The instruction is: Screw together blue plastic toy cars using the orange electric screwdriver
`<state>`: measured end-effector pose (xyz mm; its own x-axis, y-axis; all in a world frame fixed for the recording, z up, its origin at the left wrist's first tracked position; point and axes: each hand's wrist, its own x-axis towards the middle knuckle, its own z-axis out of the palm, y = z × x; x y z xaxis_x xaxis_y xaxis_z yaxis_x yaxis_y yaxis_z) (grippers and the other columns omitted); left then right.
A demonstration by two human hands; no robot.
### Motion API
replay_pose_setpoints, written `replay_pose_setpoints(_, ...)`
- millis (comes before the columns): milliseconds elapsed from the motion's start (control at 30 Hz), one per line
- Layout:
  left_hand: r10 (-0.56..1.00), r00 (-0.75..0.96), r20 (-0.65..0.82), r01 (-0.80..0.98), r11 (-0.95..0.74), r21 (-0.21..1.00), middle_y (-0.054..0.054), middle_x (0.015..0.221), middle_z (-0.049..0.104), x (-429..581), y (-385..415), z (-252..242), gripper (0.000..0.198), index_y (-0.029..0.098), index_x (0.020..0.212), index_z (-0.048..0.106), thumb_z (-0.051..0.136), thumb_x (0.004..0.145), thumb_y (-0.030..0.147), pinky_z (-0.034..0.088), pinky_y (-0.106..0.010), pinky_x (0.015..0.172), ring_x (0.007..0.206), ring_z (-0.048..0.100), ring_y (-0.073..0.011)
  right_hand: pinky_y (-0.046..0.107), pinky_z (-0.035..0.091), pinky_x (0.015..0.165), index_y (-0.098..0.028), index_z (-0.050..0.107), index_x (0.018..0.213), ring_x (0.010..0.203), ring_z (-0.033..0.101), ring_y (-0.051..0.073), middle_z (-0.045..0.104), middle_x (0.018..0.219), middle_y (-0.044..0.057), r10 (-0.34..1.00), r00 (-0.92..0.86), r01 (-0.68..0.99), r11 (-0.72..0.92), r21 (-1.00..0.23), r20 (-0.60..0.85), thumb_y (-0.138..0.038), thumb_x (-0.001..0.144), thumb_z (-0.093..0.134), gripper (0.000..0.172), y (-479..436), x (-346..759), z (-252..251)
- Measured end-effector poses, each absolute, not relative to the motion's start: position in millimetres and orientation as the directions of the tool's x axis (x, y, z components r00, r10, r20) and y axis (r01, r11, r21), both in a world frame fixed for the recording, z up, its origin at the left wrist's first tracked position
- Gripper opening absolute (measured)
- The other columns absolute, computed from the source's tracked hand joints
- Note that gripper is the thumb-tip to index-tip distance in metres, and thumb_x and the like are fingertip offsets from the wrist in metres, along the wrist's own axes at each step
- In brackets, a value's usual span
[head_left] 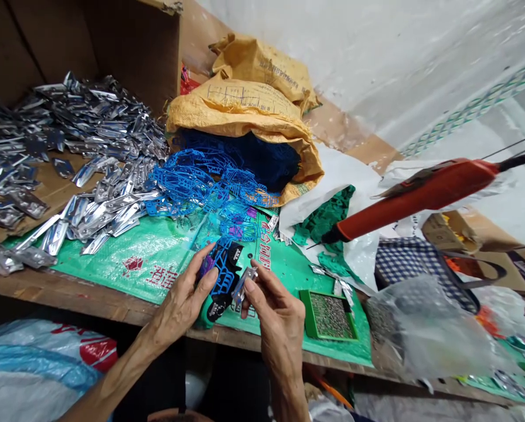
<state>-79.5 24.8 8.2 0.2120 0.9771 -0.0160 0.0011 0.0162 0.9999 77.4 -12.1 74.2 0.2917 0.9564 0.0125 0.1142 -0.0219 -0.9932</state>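
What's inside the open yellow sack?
Openwork blue parts lie in the mouth of the yellow sack and out over the green sheet. Deeper in is too dark to tell; the sack's top covers the back.

Left fingers (208, 282) around a blue-and-black part (223, 272), right fingers (257, 298) pinching a silvery piece (239, 293) — green tray (306, 316) nearby

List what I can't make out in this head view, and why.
Head view:
- Far face of the blue and black part: turned away, partly covered by the left hand.
- Full outline of the silver piece: covered by the right hand's fingers.
- Back of the yellow sack's inside: dark, behind blue frames.
- Cardboard box's left end: cut off by the frame edge.
- Single metal bits: too small.
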Motion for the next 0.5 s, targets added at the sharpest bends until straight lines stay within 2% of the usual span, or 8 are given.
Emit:
replay_pose_setpoints(100,0.974,0.227,-0.003,-0.047,0.014,0.999,-0.008,0.156,0.052,-78.6,23.9,7.0,0.066,0.028,0.157,0.039,0.053,0.1,0.059,0.04,-0.046,0.12,0.143,0.049,-0.033,0.025,0.054,0.058,-0.028,0.07,0.131,0.063,0.06,0.01,0.067,0.088,0.002,0.971,0.215,0.276,0.04,-0.96,0.103,-0.034,0.092,0.07,0.04,-14.7,73.3,70.9)
replay_pose_setpoints(233,0.978,0.206,0.04,-0.029,-0.034,0.999,-0.01,0.159,0.048,-78.0,23.4,3.7,0.065,0.027,0.156,0.04,0.055,0.1,0.056,0.039,-0.048,0.121,0.144,0.049,-0.0331,0.026,0.057,0.063,-0.025,0.052,0.148,0.07,0.065,0.013,0.071,0.095,0.004,0.967,0.196,0.414,0.068,-0.908,0.162,-0.033,0.094,0.067,0.056,-14.2,67.4,64.7)
replay_pose_setpoints(333,0.978,0.191,0.078,-0.026,-0.075,0.997,-0.011,0.157,0.049,-77.5,23.7,-1.0,0.066,0.028,0.155,0.04,0.059,0.099,0.055,0.039,-0.05,0.121,0.14,0.052,-0.0327,0.024,0.058,0.062,-0.028,0.049,0.147,0.067,0.066,0.012,0.072,0.096,0.002,0.97,0.168,0.454,0.083,-0.887,0.176,-0.033,0.096,0.065,0.054,-12.8,68.6,65.6)
replay_pose_setpoints(500,0.98,0.144,0.134,-0.021,-0.133,0.991,-0.009,0.151,0.054,-76.1,25.0,-8.1,0.066,0.034,0.151,0.042,0.068,0.093,0.054,0.045,-0.051,0.114,0.133,0.058,-0.0315,0.023,0.058,0.064,-0.032,0.052,0.144,0.073,0.07,0.012,0.074,0.098,0.001,0.975,0.09,0.514,0.13,-0.848,0.204,-0.032,0.096,0.063,0.049,-10.0,75.7,69.8)
